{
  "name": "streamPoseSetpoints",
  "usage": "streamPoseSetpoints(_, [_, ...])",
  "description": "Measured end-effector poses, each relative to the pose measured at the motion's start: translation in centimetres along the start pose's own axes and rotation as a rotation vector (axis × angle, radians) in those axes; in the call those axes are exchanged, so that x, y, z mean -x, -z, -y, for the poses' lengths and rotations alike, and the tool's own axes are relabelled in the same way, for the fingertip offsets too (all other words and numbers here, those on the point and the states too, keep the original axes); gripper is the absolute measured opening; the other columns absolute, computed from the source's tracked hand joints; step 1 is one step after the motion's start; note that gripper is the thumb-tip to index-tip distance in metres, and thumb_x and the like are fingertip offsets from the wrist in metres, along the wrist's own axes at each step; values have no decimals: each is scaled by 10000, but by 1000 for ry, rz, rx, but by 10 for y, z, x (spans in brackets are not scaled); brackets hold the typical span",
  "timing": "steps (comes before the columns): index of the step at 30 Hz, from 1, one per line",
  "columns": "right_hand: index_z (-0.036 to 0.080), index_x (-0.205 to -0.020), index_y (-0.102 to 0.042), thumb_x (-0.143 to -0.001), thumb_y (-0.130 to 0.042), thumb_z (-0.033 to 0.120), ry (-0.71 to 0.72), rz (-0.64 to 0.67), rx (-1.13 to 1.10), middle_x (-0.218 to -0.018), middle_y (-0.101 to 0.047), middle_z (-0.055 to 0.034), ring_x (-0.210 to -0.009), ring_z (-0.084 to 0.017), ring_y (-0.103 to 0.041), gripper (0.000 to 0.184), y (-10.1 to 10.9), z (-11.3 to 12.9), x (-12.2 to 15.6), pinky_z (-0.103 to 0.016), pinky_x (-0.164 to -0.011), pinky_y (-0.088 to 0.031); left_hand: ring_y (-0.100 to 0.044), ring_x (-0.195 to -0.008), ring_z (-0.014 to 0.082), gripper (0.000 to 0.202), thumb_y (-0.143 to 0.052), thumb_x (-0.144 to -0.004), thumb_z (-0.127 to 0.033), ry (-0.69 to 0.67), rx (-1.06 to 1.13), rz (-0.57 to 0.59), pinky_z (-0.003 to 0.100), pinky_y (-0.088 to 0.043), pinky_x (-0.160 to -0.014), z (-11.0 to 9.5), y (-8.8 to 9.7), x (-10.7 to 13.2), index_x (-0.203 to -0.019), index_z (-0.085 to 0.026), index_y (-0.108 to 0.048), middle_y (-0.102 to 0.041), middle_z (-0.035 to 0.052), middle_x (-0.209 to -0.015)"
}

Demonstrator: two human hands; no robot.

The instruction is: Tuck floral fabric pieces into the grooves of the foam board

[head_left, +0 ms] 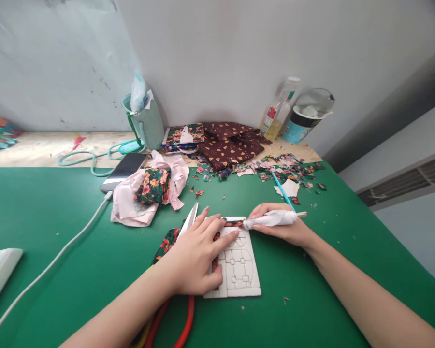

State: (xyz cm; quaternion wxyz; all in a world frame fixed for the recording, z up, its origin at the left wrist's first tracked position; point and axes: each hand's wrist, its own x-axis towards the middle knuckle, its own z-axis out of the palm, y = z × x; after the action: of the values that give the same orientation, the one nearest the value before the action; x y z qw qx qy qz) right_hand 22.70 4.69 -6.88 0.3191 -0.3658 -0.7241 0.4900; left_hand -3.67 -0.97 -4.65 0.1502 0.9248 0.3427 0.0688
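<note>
A white foam board (pixel 255 285) with carved outlines lies on the green surface, a dark floral fabric strip (pixel 235 224) along its top edge. My left hand (pixel 197 256) rests on the board's left part, fingers stretched out and holding nothing. Partly hidden beneath that hand and forearm are scissors (pixel 189 220) with red handles, and floral fabric (pixel 166 244). My right hand (pixel 282 227) grips a wooden stick (pixel 301 214) wrapped in white material. The wrapped tool's front end is at the fabric strip, near the board's top right corner.
Pink and floral cloth (pixel 134 205) lies beside a phone (pixel 125 170) with a white cable. Fabric scraps (pixel 275 166), a blue stick (pixel 283 192) and maroon cloth (pixel 232 142) lie farther back. A teal cup-shaped holder (pixel 150 128), a bottle (pixel 281 108) and a tub (pixel 297 130) stand by the wall.
</note>
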Motion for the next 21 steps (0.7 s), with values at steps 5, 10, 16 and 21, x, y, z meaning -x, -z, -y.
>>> streamPoseSetpoints(5, [170,-836,-665,-735,-741,235,2,5,6,-892,-710,-79,-822,-197,-671,142,-1,0,1,-318,-737,-524,-332,-1320,344,714,-528,-699,-274,4,3,-2,591,-85,-1130,0,0,0,-1397,-214,-389,-439,137,-1267])
streamPoseSetpoints(10, [169,-849,-664,-745,-726,216,30,20,16,-903,-711,-81,-825,-195,-673,130,-1,2,0,-317,-740,-523,-339,-1315,342,709,-528,-700,-275,4,2,-5,595,-88,-1127,0,0,1,-1393,-214,-393,-441,138,-1265])
streamPoseSetpoints(16, [174,-854,-663,-748,-719,202,32,32,11,-910,-712,-81,-830,-194,-671,123,-2,4,0,-316,-741,-518,-338,-1315,342,712,-527,-698,-273,1,2,-4,596,-84,-1127,0,0,0,-1394,-214,-393,-444,137,-1262])
streamPoseSetpoints(21, [174,-819,-648,-733,-739,209,11,-19,-75,-879,-702,-71,-807,-183,-661,130,0,1,0,-304,-722,-513,-344,-1308,346,712,-530,-698,-277,-2,-9,-12,600,-81,-1124,0,0,-1,-1394,-215,-392,-444,138,-1267])
